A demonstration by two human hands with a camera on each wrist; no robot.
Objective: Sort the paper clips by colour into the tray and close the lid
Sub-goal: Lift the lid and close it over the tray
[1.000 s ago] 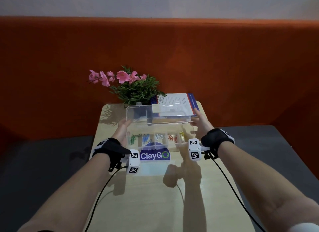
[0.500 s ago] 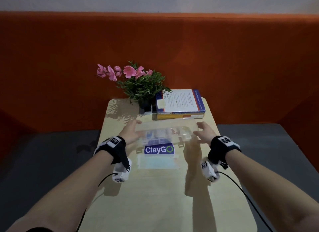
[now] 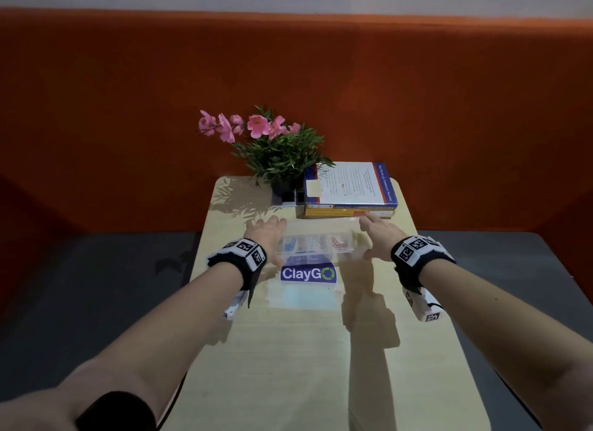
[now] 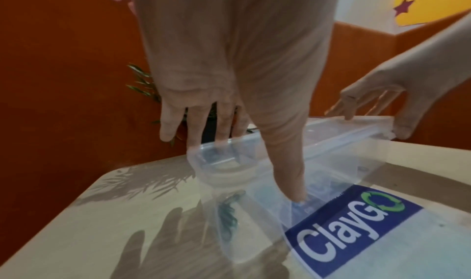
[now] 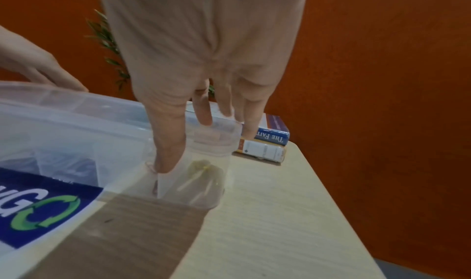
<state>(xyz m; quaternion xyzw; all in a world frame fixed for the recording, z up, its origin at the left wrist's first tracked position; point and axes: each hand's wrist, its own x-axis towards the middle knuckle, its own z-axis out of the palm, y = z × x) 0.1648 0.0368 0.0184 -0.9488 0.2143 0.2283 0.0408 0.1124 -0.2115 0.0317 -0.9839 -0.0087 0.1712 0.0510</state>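
Observation:
A clear plastic tray [image 3: 316, 251] lies across the table with its lid [image 3: 321, 227] lowered flat onto it. Sorted paper clips show through the plastic: blue ones [image 3: 290, 245], red ones [image 3: 335, 240], yellow ones [image 5: 201, 168] at the right end and green ones [image 4: 226, 213] at the left end. My left hand [image 3: 269, 234] rests on the lid's left end, fingers [image 4: 221, 126] straight over the far edge and thumb pressing the front edge. At the other end my right hand [image 3: 374, 235] lies the same way, with its thumb [image 5: 168, 148] on the front right corner.
A potted plant with pink flowers [image 3: 276, 154] and a stack of books [image 3: 349, 190] stand right behind the tray. A blue ClayGo sticker [image 3: 308, 274] lies just in front of it. The narrow table [image 3: 305, 366] drops to dark floor on both sides.
The lid stood upright between my hands a second ago and now lies flat on the tray. Both hands came down with it onto its ends.

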